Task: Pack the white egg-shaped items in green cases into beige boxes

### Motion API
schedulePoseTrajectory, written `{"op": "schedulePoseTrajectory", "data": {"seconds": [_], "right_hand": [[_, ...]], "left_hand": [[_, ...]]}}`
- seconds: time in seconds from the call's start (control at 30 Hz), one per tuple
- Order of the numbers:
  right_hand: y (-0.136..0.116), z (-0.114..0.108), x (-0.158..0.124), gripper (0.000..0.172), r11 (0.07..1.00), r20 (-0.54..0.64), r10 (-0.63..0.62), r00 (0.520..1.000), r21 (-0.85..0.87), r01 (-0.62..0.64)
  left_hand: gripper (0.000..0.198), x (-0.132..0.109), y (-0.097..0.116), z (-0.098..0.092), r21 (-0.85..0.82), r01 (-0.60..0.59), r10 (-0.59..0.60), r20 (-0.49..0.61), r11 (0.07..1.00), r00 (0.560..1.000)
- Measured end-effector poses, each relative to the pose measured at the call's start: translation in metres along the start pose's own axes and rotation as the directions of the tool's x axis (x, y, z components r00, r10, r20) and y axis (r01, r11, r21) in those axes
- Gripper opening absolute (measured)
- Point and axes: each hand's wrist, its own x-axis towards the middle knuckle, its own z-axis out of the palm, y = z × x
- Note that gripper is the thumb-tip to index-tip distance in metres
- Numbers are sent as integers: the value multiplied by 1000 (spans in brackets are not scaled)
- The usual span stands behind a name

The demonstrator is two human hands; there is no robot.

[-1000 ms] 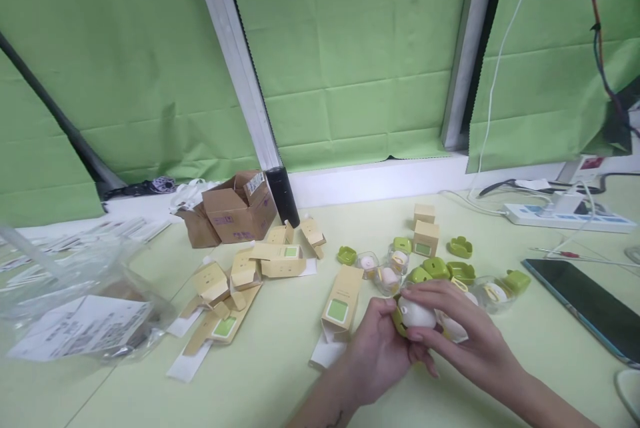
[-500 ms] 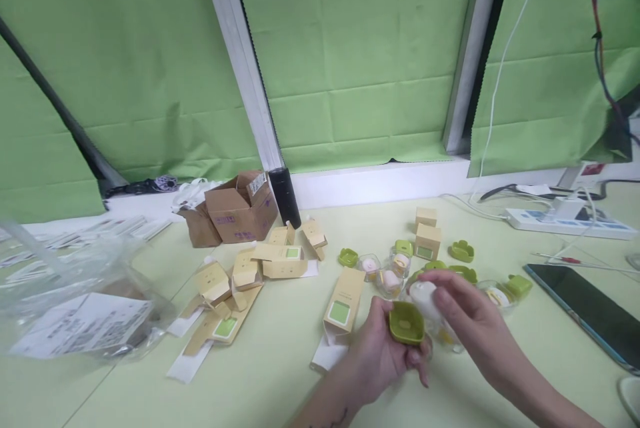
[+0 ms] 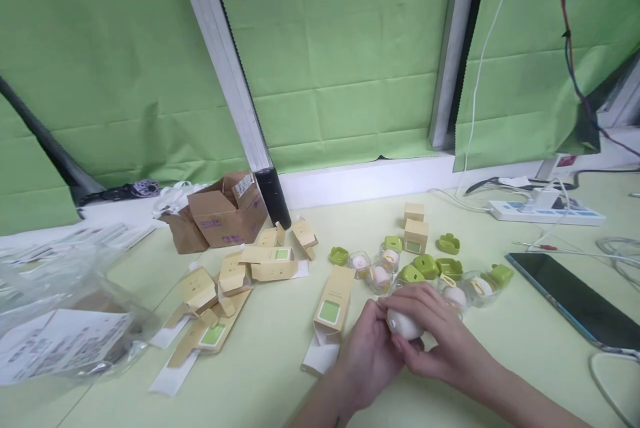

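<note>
My right hand (image 3: 440, 331) is closed around a smooth white rounded piece (image 3: 404, 325). My left hand (image 3: 371, 356) is pressed against it from below and the left, fingers curled. The small green square cup that the left hand held a moment ago is now hidden between the hands. Just beyond them lie several green caps (image 3: 425, 266) and clear containers with whitish pieces inside, such as a clear container (image 3: 379, 278). An open-ended tan carton (image 3: 336, 301) with a green label lies left of my left hand.
Several opened tan cartons (image 3: 235, 273) lie at left centre. A brown cardboard box (image 3: 227, 215) and a black cylinder (image 3: 273, 198) stand behind them. At far left is a clear plastic bag (image 3: 115, 328). A phone (image 3: 575, 301) and a power strip (image 3: 545, 213) are on the right.
The right hand has brought the white piece down and left onto the left hand, where the green cup was. The cup is now covered. The view has shifted slightly to the right.
</note>
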Motion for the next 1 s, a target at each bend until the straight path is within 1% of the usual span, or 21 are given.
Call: {"op": "schedulePoseTrajectory", "data": {"seconds": [0.1,0.17,0.23,0.3,0.4,0.5,0.6,0.7,0.8,0.93,1.0], "right_hand": [[3,-3,-2,37,1000,64,12,998,-16,-11],[6,-5,-3,41,998,87,-31,996,-48,35],[9,-6,-4,44,993,84,-93,992,-70,99],[9,-4,-5,46,986,69,-139,988,-80,145],[7,-1,-6,47,981,51,-157,986,-106,161],[4,0,-4,46,987,77,-110,991,-109,118],[3,-2,-1,36,998,91,-26,996,-54,31],[4,-3,0,30,999,89,-13,996,-41,17],[5,0,-3,31,994,100,-23,995,-104,34],[1,5,-7,28,989,18,17,1000,-150,-14],[-2,4,-6,25,989,29,37,999,-145,-33]], "left_hand": [[18,0,0,-4,30,-14,14,11,999,1000],[24,-1,0,-5,57,9,-10,4,998,1000],[32,-3,0,-3,74,36,-36,-1,997,999],[39,-5,-1,3,77,44,-46,24,996,999],[38,-6,-1,11,53,22,-27,88,998,996],[30,-4,0,12,24,47,-49,106,999,993],[20,-3,2,3,-15,84,-83,46,996,996],[13,-2,3,-2,-62,59,-59,-12,996,998],[13,-2,2,2,-93,57,-57,9,994,998],[17,-2,1,10,-62,42,-41,9,997,999],[18,-1,0,10,-57,56,-56,7,997,998]]}}
